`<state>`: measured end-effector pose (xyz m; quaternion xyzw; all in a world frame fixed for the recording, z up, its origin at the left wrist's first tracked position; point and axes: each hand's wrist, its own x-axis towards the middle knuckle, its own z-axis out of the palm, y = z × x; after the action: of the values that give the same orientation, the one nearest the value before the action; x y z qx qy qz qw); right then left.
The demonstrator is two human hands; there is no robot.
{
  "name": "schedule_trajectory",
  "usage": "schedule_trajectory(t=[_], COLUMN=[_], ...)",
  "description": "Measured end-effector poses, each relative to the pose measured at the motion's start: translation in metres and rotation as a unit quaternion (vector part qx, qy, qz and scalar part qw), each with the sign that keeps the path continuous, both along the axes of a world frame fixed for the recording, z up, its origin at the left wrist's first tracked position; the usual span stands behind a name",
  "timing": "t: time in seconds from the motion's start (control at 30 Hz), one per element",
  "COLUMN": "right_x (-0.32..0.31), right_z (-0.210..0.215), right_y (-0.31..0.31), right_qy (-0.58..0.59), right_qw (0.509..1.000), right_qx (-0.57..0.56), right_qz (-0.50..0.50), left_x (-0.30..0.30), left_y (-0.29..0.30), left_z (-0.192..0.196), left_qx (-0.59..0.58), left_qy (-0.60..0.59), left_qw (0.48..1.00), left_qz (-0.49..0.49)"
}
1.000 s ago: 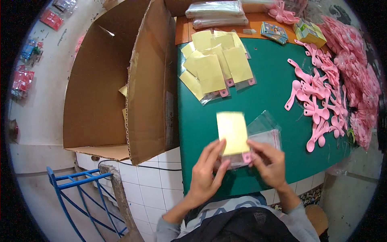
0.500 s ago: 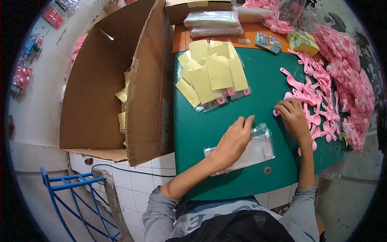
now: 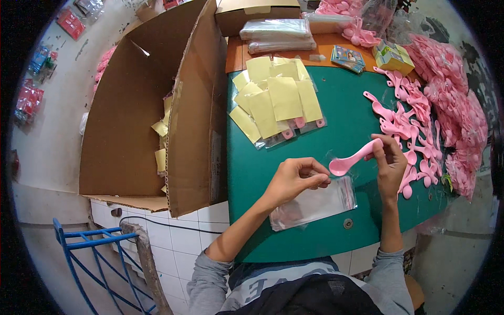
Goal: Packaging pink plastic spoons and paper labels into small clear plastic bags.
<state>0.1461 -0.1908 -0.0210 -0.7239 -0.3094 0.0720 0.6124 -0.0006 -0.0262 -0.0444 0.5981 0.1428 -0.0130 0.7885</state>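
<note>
Plainly, the head view shows a pink spoon (image 3: 350, 161) above the green bench (image 3: 252, 178).
The right hand (image 3: 391, 164) grips its handle; the left hand (image 3: 295, 179), its hold impossible to tell, curls near the bowl above clear bags (image 3: 315, 209).

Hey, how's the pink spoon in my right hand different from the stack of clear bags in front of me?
The pink spoon is solid pink; the clear bags are see-through. The pink spoon is slim, with a rounded bowl; the clear bags are flat and roughly rectangular. The pink spoon is held in your right hand, while the clear bags lie on the green tabletop.
</note>
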Motion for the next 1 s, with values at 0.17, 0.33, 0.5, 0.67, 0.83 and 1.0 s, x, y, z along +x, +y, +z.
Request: schedule_trajectory(t=[0.17, 0.33, 0.5, 0.67, 0.83, 1.0], right_x=[0.0, -0.007, -0.01, -0.019, -0.015, -0.004], right_z=[-0.001, 0.0, 0.002, -0.004, 0.002, 0.04], right_y=[-0.004, -0.003, -0.006, 0.0, 0.006, 0.033], right_qy=[-0.019, -0.028, -0.041, 0.027, 0.029, -0.129], right_qw=[0.996, 0.995, 0.998, 0.996, 0.995, 0.923], right_qx=[0.078, 0.085, 0.041, 0.061, 0.029, -0.052], right_qz=[-0.048, -0.041, -0.003, 0.05, 0.095, 0.359], left_x=[0.0, 0.0, 0.003, 0.005, 0.003, -0.009], left_y=[-0.001, 0.0, -0.004, -0.007, 0.0, 0.006], left_z=[-0.004, -0.003, 0.0, -0.006, 0.003, 0.021], left_qx=[0.033, 0.063, 0.039, 0.015, 0.015, -0.043], left_qy=[-0.002, 0.019, 0.023, -0.037, -0.068, -0.084], left_qw=[0.999, 0.998, 0.999, 0.999, 0.998, 0.993], left_qz=[0.012, 0.005, 0.01, 0.006, -0.002, 0.077])
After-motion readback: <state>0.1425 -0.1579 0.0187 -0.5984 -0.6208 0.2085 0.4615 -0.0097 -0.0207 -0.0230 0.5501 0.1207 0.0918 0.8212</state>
